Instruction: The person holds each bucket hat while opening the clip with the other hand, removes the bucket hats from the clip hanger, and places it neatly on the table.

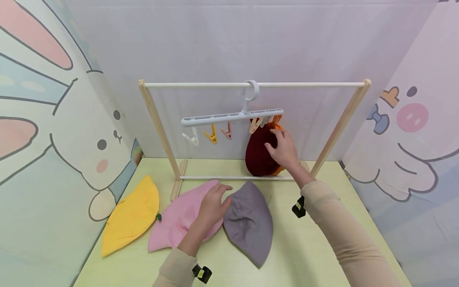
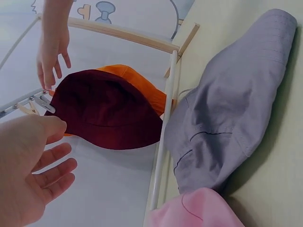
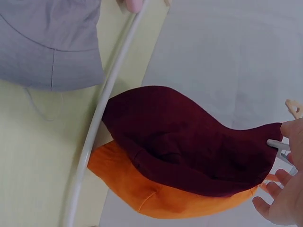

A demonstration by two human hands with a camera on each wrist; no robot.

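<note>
Grey cloth hat [image 1: 249, 223] lies at four o'clock from the nearer left hand [image 1: 213, 203], long axis roughly twelve to six. Maroon hat [image 1: 259, 153] hangs at nine o'clock from the right hand [image 1: 284, 149]; both hands are loosely spread, pinching nothing.

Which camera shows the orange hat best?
The right wrist view, where a broad strip of the orange hat shows past the dark red hat. The head view shows slivers; the left wrist view, a smaller part.
</note>
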